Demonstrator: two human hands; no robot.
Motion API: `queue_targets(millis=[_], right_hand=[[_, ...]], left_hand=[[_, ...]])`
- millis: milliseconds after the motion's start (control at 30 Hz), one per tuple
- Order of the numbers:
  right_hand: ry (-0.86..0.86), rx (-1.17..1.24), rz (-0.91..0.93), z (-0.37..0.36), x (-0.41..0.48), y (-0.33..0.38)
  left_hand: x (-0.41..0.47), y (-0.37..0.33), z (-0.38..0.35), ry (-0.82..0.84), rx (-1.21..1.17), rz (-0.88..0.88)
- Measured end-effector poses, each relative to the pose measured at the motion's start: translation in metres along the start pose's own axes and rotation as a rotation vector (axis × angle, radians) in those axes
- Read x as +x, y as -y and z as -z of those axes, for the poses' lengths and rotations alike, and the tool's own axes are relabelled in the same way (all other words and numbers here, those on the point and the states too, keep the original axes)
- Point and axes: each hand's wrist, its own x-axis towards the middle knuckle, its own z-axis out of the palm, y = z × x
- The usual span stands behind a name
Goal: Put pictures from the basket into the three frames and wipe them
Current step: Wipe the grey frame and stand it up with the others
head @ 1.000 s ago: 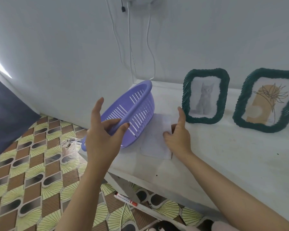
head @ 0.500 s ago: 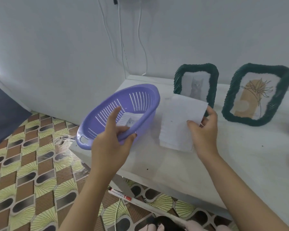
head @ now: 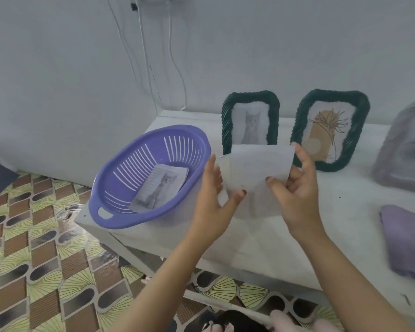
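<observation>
Both hands are up over the white worktop [head: 345, 219], sharing one sheet of paper [head: 254, 168] with its blank pale side facing the camera. The left hand [head: 213, 200] pinches the sheet's left edge, thumb in front and fingers behind; the right hand [head: 297, 188] has its grip closed on the right edge, thumb across the front, fingertips curled round the top corner. The sheet hangs clear of the worktop, just in front of the frames. At 9 o'clock from the paper sits the purple basket [head: 120, 212], with a cat picture [head: 158, 190] lying flat inside. At 12 o'clock stands a dark green frame with a cat picture [head: 250, 121], and at 1 o'clock a second green frame with a plant drawing [head: 331, 128]. At 3 o'clock a pale frame [head: 403, 152] leans, blurred, and at 4 o'clock a lilac cloth [head: 407, 240] lies folded.
</observation>
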Motion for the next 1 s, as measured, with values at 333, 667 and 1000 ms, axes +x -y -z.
queue_targets(millis=[333,667,1000], right_hand=[[-0.046,-0.347,0.297,0.012,-0.019,-0.013],[-0.092,-0.471,0.277,0.026,-0.032,-0.04],[-0.037,-0.189,0.244,-0.021,0.007,0.034]], left_hand=[[0.012,0.007,-0.042,-0.035,0.067,-0.201],[0.005,0.023,-0.043,0.012,0.18,-0.144],[0.03,-0.032,0.019,-0.314,0.286,-0.229]])
